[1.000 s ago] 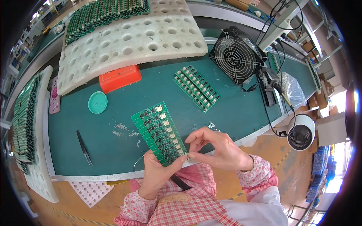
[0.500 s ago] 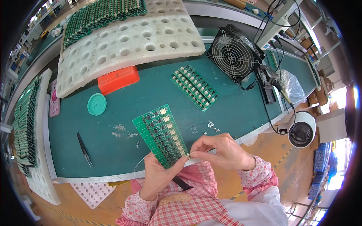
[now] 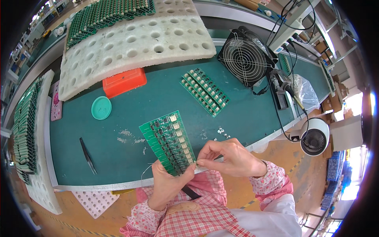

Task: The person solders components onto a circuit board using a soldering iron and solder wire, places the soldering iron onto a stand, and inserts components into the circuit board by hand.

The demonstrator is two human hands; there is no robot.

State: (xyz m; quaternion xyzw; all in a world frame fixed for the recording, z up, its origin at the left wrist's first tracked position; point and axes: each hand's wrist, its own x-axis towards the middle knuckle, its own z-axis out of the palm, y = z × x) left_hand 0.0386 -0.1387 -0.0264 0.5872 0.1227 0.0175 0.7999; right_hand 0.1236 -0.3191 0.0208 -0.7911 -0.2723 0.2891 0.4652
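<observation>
My left hand (image 3: 169, 185) is closed on the near end of a green circuit board panel (image 3: 162, 138), tilted up over the bench's front edge. A row of cream connectors (image 3: 180, 139) runs along the panel's right side, with dark components beside them. At its near right corner my right hand (image 3: 236, 161) pinches with thumb and forefinger; whatever sits between those fingertips is too small to make out. Thin wire (image 3: 144, 173) curves beside my left hand. A few loose white connectors (image 3: 223, 132) lie beyond my right hand.
Two more populated boards (image 3: 204, 91) lie on the green bench (image 3: 166, 87), near a black fan (image 3: 242, 58) and a soldering iron (image 3: 296, 98). Tweezers (image 3: 87, 155), a green lid (image 3: 101, 108) and a red box (image 3: 124, 82) are leftward. Foam trays (image 3: 134, 49) hold stacked boards.
The panel has shifted very slightly, and my right fingertips have moved a little left along with its corner. Both hands otherwise keep the same grip.
</observation>
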